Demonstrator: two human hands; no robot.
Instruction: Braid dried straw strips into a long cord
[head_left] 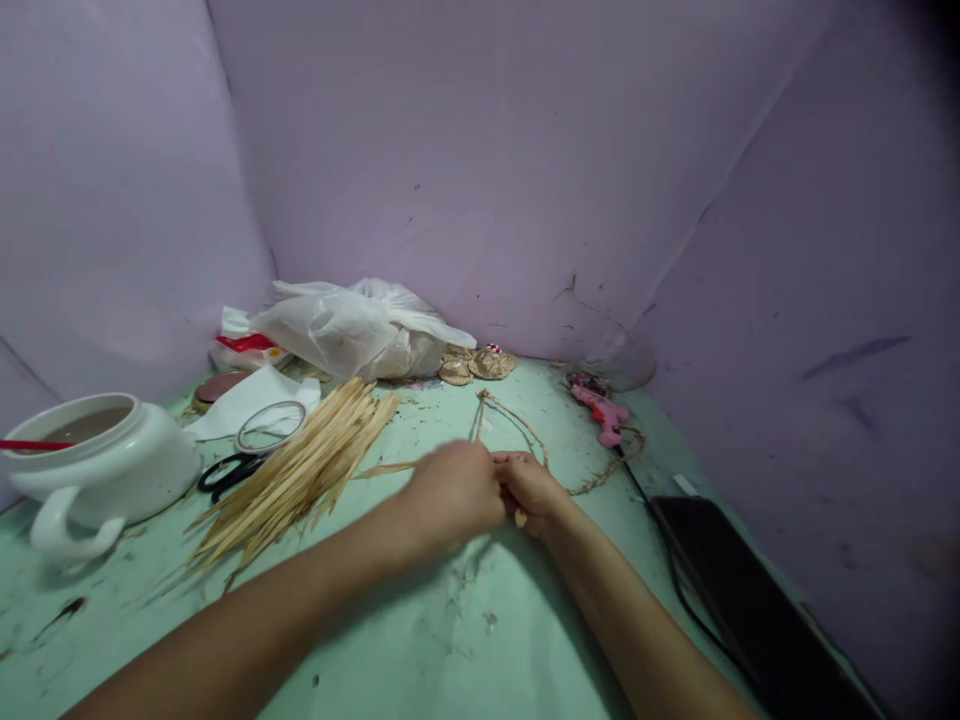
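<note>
Above the green tabletop point(420, 650), your left hand point(459, 492) and right hand point(529, 490) close together, pinching twisted cord point(525, 428).

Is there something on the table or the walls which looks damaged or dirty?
Both look stained: the green table has a dark blotch at front left, and the right purple wall a long dark smear. No spill stands out.

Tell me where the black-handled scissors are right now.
In the head view, the scissors lie on the left side, between the white pot and the bundle of pale strips.
</note>
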